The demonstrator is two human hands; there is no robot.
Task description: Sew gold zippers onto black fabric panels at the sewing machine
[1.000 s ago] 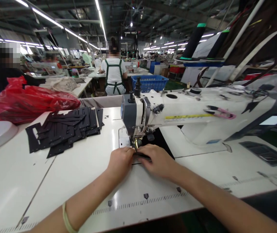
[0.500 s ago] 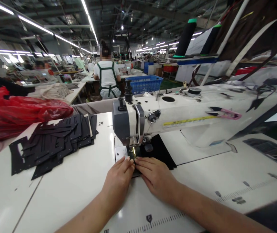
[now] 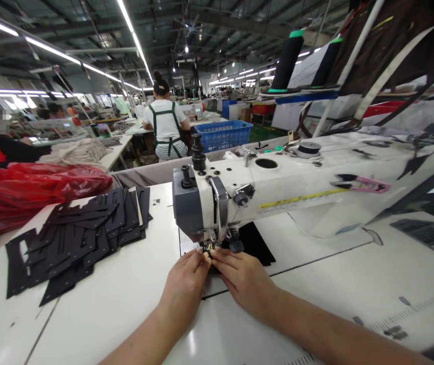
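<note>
My left hand (image 3: 186,279) is closed, its fingertips pinched together just in front of the needle area of a white sewing machine (image 3: 188,205). Beside it, my right hand (image 3: 245,278) presses its bent fingers on the same small spot. Between and under the fingertips is a black fabric piece (image 3: 213,270), mostly covered by the hands. A gold-coloured bit (image 3: 211,247) shows at the presser foot, too small to make out fully. More black fabric (image 3: 258,246) lies flat under the machine arm, right of the needle; whether it joins the held piece is hidden.
Left on the table (image 3: 133,284) lies a pile of cut black pieces (image 3: 76,233), with a red plastic bag (image 3: 42,187) behind. Pink-handled snips (image 3: 370,184) rest on the machine arm. Beyond are a blue basket (image 3: 222,136) and a seated person (image 3: 165,121).
The view has shifted slightly. Both hands stay at the presser foot, a touch closer to it, and less of the gold-coloured bit and the black fabric shows.
</note>
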